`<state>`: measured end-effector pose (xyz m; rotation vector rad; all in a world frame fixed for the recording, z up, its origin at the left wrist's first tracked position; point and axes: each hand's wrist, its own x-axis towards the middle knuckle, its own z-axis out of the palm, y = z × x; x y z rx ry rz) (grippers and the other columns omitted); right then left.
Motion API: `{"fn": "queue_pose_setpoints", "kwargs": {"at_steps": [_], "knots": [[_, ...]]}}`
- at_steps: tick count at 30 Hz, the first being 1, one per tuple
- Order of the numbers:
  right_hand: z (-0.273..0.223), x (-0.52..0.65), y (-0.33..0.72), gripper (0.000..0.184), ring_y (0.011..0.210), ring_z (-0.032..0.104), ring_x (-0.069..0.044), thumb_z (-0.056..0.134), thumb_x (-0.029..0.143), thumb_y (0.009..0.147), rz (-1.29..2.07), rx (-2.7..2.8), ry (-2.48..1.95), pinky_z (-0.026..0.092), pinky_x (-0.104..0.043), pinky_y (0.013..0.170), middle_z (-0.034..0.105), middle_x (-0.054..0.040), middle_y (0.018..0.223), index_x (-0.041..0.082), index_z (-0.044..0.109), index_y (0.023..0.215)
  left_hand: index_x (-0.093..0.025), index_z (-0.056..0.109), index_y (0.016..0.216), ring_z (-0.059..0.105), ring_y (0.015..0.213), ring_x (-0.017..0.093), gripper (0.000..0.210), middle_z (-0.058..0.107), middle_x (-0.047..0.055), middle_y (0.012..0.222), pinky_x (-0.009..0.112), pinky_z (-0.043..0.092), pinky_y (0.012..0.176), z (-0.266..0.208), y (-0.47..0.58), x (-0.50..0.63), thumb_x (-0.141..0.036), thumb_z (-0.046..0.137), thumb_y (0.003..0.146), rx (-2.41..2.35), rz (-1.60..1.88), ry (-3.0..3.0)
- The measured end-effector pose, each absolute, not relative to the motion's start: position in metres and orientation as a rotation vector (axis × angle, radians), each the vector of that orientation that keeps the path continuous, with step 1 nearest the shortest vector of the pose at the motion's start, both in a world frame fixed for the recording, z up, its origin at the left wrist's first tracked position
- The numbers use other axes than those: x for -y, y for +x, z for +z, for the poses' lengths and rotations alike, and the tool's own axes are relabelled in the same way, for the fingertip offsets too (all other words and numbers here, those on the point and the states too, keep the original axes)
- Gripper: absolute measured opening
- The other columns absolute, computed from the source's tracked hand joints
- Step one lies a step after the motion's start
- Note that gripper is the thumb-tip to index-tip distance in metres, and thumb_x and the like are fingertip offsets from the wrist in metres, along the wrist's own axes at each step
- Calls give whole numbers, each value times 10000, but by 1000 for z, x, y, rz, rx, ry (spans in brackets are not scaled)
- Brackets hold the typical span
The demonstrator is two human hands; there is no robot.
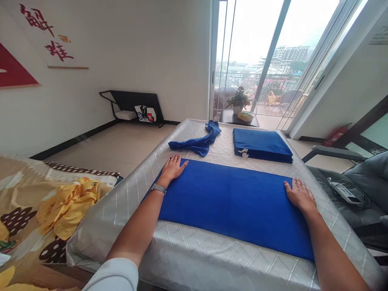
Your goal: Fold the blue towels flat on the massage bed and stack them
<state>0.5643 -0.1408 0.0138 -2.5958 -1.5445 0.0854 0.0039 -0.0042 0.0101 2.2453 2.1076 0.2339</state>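
Note:
A blue towel [230, 202] lies spread out as a long rectangle on the silvery quilted mattress [194, 246]. My left hand [172, 167] rests flat on its far left corner, fingers stretched out. At the far right corner lies my right hand [300, 195], palm down with its fingers extended, partly over the mattress. Beyond the spread towel, a stack of folded blue towels [261, 142] with white tags sits on the right. A crumpled blue towel [197, 142] is to the left of that stack.
Left of the mattress is a bed with a patterned cover [18, 182] and a yellow cloth [69, 202]. A dark armchair [363, 178] holding a white power strip [345, 193] stands on the right. Behind are a potted plant [239, 101] on a small table and glass doors.

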Motion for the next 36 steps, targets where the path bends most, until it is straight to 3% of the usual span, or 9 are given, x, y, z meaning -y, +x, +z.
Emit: {"fn": "queue_pose_setpoints", "kwargs": {"at_steps": [4, 8, 12, 16, 22, 30, 36], "knots": [[16, 142, 563, 836, 1536, 187, -301, 97, 564, 981, 57, 1515, -2633, 146, -495, 1245, 225, -155, 1670, 9, 246, 1588, -69, 281, 1582, 195, 1539, 277, 840, 252, 157, 1648, 439, 124, 1256, 8, 7, 5, -663, 159, 1001, -2115, 255, 2262], [26, 143, 552, 759, 1519, 232, -331, 122, 463, 1002, -117, 1523, -2674, 155, -533, 1237, 305, -184, 1636, -18, 355, 1540, -46, 283, 1577, 197, 1538, 280, 871, 261, 173, 1643, 430, 105, 1258, 8, 8, 6, -682, 164, 993, -2113, 258, 2250], [42, 133, 500, 669, 1512, 267, -293, 166, 388, 1018, -157, 1839, -2497, 204, -492, 1230, 363, -192, 1608, 17, 413, 1518, -67, 292, 1579, 199, 1538, 279, 872, 266, 165, 1645, 432, 98, 1257, 5, 10, 5, -693, 155, 988, -2123, 293, 2241], [46, 114, 413, 641, 1525, 240, -218, 166, 409, 1040, 2, 2200, -2183, 201, -404, 1234, 337, -128, 1632, 90, 341, 1568, -57, 299, 1575, 209, 1535, 282, 889, 278, 170, 1641, 439, 102, 1257, 2, 9, 3, -703, 144, 983, -2111, 332, 2260], [31, 98, 347, 710, 1548, 138, -206, 139, 518, 1038, 180, 2290, -2066, 117, -407, 1255, 209, -100, 1678, 105, 241, 1606, -84, 329, 1569, 232, 1527, 294, 864, 296, 162, 1635, 464, 130, 1253, 6, 5, 4, -699, 159, 986, -2073, 345, 2266], [25, 106, 422, 742, 1552, 107, -180, 110, 551, 1019, 149, 2172, -2268, 81, -389, 1258, 174, -66, 1691, 126, 186, 1623, -212, 332, 1583, 241, 1524, 304, 769, 312, 90, 1643, 485, 168, 1236, 9, -8, 5, -678, 147, 999, -2093, 301, 2257], [17, 125, 528, 781, 1548, 146, -233, 95, 527, 1002, 83, 1900, -2497, 113, -423, 1255, 204, -113, 1682, 44, 215, 1603, -188, 331, 1582, 243, 1523, 304, 761, 286, 119, 1650, 462, 187, 1232, 9, -11, 4, -659, 159, 1009, -2120, 294, 2249]]}}
